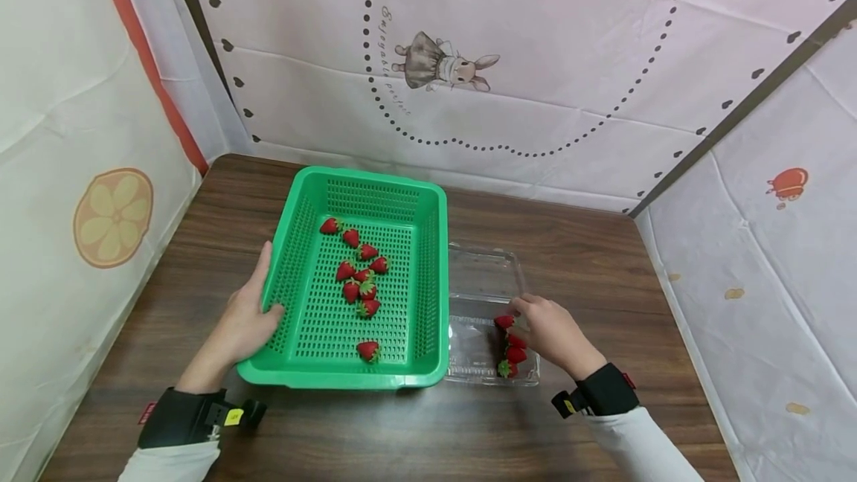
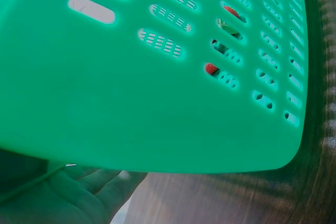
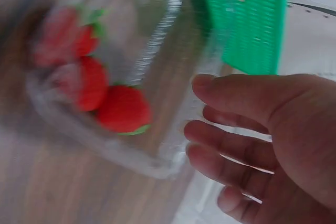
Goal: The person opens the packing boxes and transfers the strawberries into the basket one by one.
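Nearest, at seven o'clock: a rectangular green plastic basket (image 1: 435,281), my left hand (image 1: 249,322) gripping its rim. At five, a clear plastic box (image 1: 477,344), my right hand (image 1: 552,329) above, relaxed, empty. Inside both, red strawberries (image 1: 515,355), likely soft: pinch sides lightly.

A green, slotted basket (image 1: 335,379), gripped at its left rim by the left hand (image 1: 246,322), holds red, green-capped strawberries (image 1: 367,309), mostly clustered. Just beside it, a clear box (image 1: 472,348) lies open, four more strawberries (image 1: 515,354) along its right side, near the right hand (image 1: 552,329).
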A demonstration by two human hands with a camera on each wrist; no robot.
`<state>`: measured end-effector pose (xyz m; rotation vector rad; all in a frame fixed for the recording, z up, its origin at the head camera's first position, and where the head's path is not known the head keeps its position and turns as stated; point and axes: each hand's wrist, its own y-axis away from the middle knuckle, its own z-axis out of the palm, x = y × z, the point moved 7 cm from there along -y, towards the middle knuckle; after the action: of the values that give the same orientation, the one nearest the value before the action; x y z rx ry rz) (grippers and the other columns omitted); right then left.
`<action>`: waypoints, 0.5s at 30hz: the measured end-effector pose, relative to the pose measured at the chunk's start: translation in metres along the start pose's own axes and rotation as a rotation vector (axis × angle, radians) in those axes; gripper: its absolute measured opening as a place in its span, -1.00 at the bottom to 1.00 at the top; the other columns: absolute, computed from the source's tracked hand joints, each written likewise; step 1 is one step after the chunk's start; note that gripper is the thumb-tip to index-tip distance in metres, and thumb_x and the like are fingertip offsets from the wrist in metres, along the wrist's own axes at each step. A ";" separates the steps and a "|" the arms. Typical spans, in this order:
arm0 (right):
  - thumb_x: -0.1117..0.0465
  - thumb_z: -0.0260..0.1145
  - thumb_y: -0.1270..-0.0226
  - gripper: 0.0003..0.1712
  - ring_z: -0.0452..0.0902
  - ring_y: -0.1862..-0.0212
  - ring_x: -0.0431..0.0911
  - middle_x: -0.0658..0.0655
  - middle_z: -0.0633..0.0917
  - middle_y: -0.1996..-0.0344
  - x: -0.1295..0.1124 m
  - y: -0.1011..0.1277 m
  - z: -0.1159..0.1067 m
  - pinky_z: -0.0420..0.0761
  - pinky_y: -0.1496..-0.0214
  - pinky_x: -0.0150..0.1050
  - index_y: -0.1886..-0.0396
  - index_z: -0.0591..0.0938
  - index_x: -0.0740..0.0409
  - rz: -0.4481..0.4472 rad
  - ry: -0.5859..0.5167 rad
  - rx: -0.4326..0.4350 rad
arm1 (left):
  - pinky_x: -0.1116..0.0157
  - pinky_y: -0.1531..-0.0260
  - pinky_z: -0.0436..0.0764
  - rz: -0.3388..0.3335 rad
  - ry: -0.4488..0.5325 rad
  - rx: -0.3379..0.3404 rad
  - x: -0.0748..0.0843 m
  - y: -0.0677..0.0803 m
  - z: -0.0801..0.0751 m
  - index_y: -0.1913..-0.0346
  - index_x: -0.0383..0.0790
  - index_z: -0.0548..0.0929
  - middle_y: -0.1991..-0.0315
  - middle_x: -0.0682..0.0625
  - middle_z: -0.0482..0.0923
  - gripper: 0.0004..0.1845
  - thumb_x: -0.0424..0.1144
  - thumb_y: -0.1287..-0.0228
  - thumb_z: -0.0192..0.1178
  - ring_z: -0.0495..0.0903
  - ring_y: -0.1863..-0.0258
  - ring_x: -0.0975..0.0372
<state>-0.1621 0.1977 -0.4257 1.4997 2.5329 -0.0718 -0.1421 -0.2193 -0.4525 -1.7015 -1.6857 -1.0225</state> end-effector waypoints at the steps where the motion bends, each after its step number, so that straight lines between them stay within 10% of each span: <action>1: 0.17 0.47 -0.10 -0.66 0.65 0.24 -0.02 0.15 0.72 0.25 0.001 0.000 0.003 0.59 0.18 -0.09 0.13 0.66 0.21 -0.005 0.019 0.010 | 0.12 0.28 0.54 -0.001 0.001 0.000 -0.001 0.000 0.000 -0.47 0.25 -0.56 -0.49 -0.47 -0.12 0.06 -0.49 -0.28 -0.05 0.47 -0.08 -0.27; 15: 0.05 0.60 0.14 -0.60 0.44 0.41 -0.05 0.01 0.65 0.52 -0.001 0.002 0.025 0.27 0.34 -0.21 0.34 0.64 0.11 -0.080 0.242 0.088 | 0.11 0.26 0.48 0.015 -0.037 0.010 -0.003 -0.001 0.000 -0.48 0.19 -0.56 -0.49 -0.45 -0.12 0.04 -0.47 -0.28 -0.05 0.51 0.00 -0.19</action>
<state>-0.1565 0.1945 -0.4501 1.5216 2.8150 -0.0139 -0.1426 -0.2211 -0.4555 -1.7340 -1.6955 -0.9798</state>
